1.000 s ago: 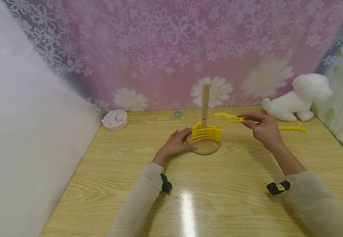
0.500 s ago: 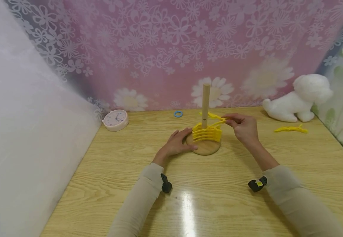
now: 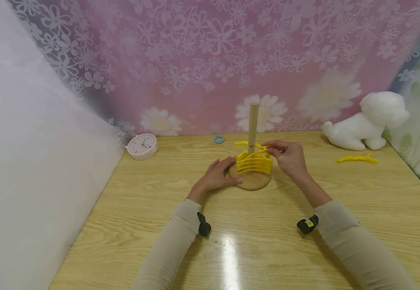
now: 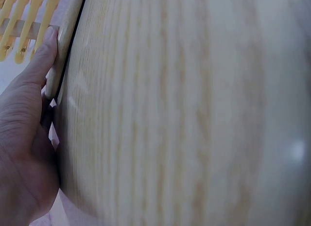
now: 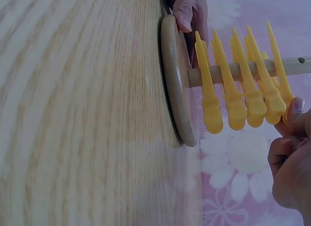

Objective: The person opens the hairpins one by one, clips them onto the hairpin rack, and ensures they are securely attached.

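A round wooden base point(image 3: 252, 183) with an upright wooden post point(image 3: 253, 121) stands mid-table. Several yellow hair clips point(image 3: 254, 166) are stacked around the lower post. My left hand point(image 3: 216, 175) grips the base's left rim, its thumb on the top face in the right wrist view. My right hand point(image 3: 290, 160) pinches one end of another yellow hair clip point(image 5: 275, 51), whose spread arms lie on either side of the post, above the stack. Farther right, a single yellow hair clip point(image 3: 357, 159) lies on the table. My right fingertips partly hide the pinched end.
At the back left stands a pink clock point(image 3: 142, 146). A blue ring point(image 3: 219, 139) lies near the table's back edge, behind the post. A white plush dog point(image 3: 371, 123) sits at the back right. A flowered pink curtain point(image 3: 195, 60) hangs behind the table.
My right hand has moved left with the hair clip, bringing its spread arms from beside the post to around it. My left hand has stayed on the base.
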The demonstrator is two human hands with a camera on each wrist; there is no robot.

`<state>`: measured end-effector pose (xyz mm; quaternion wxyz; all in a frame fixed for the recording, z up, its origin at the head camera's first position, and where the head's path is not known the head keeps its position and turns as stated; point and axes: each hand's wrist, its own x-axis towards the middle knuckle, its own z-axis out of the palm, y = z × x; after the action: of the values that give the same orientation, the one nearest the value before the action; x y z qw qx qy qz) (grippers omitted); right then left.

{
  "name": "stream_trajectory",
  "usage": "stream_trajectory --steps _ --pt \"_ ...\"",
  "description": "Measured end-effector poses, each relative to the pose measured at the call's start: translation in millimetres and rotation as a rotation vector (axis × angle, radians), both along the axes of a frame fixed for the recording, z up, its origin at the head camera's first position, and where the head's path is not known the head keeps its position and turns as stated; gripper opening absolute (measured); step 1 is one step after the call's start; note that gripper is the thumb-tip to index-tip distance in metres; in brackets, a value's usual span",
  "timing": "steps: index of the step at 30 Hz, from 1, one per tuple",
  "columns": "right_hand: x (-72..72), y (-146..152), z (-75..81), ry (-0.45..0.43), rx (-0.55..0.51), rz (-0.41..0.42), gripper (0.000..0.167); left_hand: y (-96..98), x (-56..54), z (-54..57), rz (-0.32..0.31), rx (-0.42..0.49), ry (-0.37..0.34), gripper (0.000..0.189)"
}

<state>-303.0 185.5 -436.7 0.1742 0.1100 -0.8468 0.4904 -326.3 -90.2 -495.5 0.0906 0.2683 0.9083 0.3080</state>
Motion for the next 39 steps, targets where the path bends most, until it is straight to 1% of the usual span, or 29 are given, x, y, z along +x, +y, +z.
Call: stream_trajectory --steps 5,14,22,28,33,39 --pt "1.6 -0.1 1.0 -0.005 0.016 0.023 0.017 0.6 -0.3 1.1 0.011 -0.008 -0.017 0.09" --pt "3.2 1.4 1.9 -0.011 0.032 0.05 0.017 0.9 -1.7 -0.8 0.009 -0.005 -0.023 0.09" --pt "2.6 4.5 1.8 -0.062 0.039 0.099 0.02 1.6 -1.7 -0.2 0.008 -0.008 -0.007 0.088" --pt "4.1 6.0 3.5 -0.051 0.063 0.118 0.02 1.4 -0.4 0.6 0.014 -0.005 -0.015 0.088" --pt "6.3 8.7 4.6 -0.064 0.069 0.138 0.02 1.1 1.0 2.1 0.016 0.002 -0.019 0.089" --pt "8.0 12.2 5.9 -0.062 0.084 0.181 0.022 1.1 0.3 1.4 0.017 -0.002 -0.024 0.089"
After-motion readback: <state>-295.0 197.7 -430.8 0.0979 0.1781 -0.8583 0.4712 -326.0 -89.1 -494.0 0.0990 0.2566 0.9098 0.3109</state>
